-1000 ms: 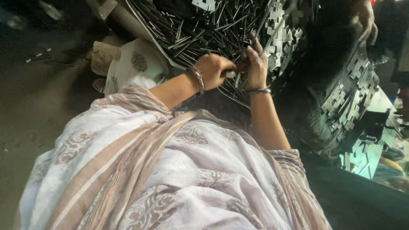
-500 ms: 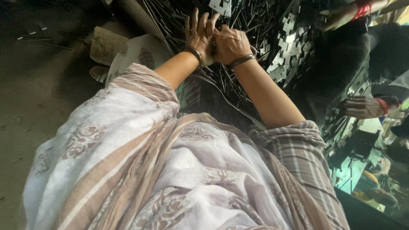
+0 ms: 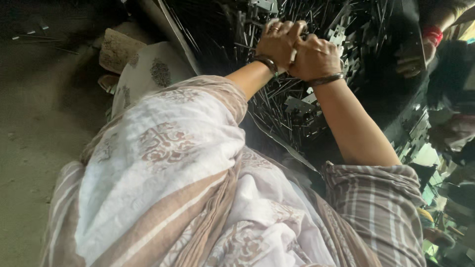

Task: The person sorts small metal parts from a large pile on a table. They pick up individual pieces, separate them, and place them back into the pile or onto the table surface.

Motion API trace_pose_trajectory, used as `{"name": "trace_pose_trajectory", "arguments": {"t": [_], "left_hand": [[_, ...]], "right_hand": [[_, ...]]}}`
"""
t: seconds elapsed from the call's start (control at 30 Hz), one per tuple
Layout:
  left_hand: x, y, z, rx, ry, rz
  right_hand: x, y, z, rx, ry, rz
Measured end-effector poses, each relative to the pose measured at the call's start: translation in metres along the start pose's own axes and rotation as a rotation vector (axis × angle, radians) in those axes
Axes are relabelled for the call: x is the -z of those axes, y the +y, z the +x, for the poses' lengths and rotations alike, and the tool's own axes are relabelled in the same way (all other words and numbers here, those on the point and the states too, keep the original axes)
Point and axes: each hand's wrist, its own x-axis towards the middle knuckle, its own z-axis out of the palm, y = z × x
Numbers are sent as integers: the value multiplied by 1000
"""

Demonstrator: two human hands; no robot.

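Note:
My two hands meet over a heap of thin dark metal rods (image 3: 277, 106) mixed with small pale metal brackets (image 3: 299, 105). My left hand (image 3: 277, 40) wears a dark bangle and curls its fingers over the top. Pressed against it, my right hand (image 3: 316, 57) is closed, with a metal bangle on the wrist. A small pale piece (image 3: 293, 55) shows between the two hands; the rest of it is hidden by the fingers. A patterned white and tan shawl (image 3: 168, 163) covers my left arm and lap.
Another person's hand (image 3: 410, 62) with a red bangle (image 3: 433, 34) reaches in at the top right. More brackets (image 3: 413, 136) lie along the right. The tray's metal edge (image 3: 170, 32) runs diagonally. A printed cloth bundle (image 3: 146, 74) and bare floor (image 3: 39, 128) are at the left.
The view has come closer. My left hand, its fingers spread half a second ago, has closed against my right hand. Both hands sit a little further right in the picture.

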Motion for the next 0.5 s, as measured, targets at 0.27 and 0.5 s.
{"name": "trace_pose_trajectory", "arguments": {"t": [0.27, 0.5], "left_hand": [[-14, 58, 16, -177, -357, 116], [-52, 152, -22, -333, -778, 90]], "right_hand": [[-33, 37, -51, -246, 33, 166], [-89, 48, -159, -563, -14, 302]]}}
